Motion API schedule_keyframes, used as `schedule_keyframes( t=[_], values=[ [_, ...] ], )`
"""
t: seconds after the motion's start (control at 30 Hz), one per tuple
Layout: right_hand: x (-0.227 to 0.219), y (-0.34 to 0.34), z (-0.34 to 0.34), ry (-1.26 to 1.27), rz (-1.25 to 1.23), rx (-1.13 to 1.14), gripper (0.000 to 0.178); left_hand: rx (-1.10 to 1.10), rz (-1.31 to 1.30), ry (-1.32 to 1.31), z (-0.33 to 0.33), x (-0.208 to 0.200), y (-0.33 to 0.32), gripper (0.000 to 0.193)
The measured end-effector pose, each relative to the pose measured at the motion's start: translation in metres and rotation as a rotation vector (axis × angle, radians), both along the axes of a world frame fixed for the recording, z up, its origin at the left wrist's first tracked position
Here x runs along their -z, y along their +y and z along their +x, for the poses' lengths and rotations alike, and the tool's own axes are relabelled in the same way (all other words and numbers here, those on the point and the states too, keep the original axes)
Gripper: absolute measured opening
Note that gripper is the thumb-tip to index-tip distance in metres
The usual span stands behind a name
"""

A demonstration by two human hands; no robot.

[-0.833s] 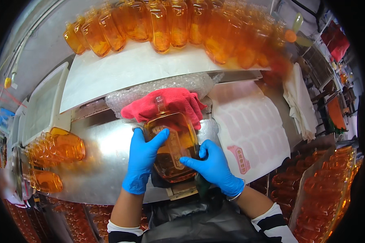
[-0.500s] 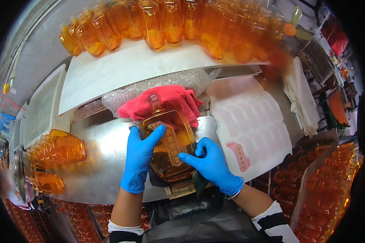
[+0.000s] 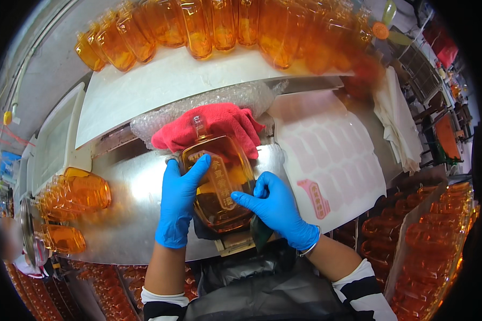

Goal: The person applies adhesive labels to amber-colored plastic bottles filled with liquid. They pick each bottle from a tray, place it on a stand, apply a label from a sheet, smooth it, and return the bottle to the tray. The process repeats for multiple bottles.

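An amber glass bottle (image 3: 235, 211) lies tilted before me, its neck toward a red cloth (image 3: 171, 138). A long label (image 3: 219, 179) runs down its front face. My left hand (image 3: 178, 198), in a blue glove, is closed on the bottle's left edge, thumb across the front near the label's upper part. At the lower right edge my right hand (image 3: 278, 208), also gloved in blue, rests with the thumb pressed on the label's lower end and the index finger curled in. Its other fingers are partly hidden. Beneath the bottle's base shows a wooden piece (image 3: 235, 243).
Right of the bottle lies a pale backing sheet (image 3: 326, 144) with one pink label (image 3: 313, 198) at its near edge. Bubble wrap (image 3: 144, 128) lies behind the cloth. Amber bottles (image 3: 198, 32) line the back shelf; more bottles (image 3: 85, 192) lie at left. A white tray (image 3: 72, 134) stands far left.
The whole view has shifted slightly, so things sit a little higher and further left. The right thumb stays at the label's lower end; both hands keep their places on the bottle.
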State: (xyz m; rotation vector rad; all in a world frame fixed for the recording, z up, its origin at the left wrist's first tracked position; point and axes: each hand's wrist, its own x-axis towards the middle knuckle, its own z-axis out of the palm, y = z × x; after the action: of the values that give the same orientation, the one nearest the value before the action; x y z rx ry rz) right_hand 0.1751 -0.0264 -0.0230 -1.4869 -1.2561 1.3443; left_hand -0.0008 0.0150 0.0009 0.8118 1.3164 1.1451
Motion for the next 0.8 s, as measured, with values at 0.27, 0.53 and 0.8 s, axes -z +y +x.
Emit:
schedule_keyframes(
  t=[0.27,0.53,0.8],
  values=[
    [-0.01,0.009,0.015,0.21,-0.206,0.005,0.03,-0.001,0.016,-0.227,-0.017,0.015,-0.017,0.043],
    [-0.015,0.003,0.003,0.101,-0.139,-0.015,0.034,0.002,0.06,-0.03,-0.009,0.009,-0.01,0.05],
    [-0.016,0.005,0.004,0.074,-0.144,-0.039,0.034,-0.012,0.056,-0.027,-0.007,0.008,-0.01,0.051]
  ],
)
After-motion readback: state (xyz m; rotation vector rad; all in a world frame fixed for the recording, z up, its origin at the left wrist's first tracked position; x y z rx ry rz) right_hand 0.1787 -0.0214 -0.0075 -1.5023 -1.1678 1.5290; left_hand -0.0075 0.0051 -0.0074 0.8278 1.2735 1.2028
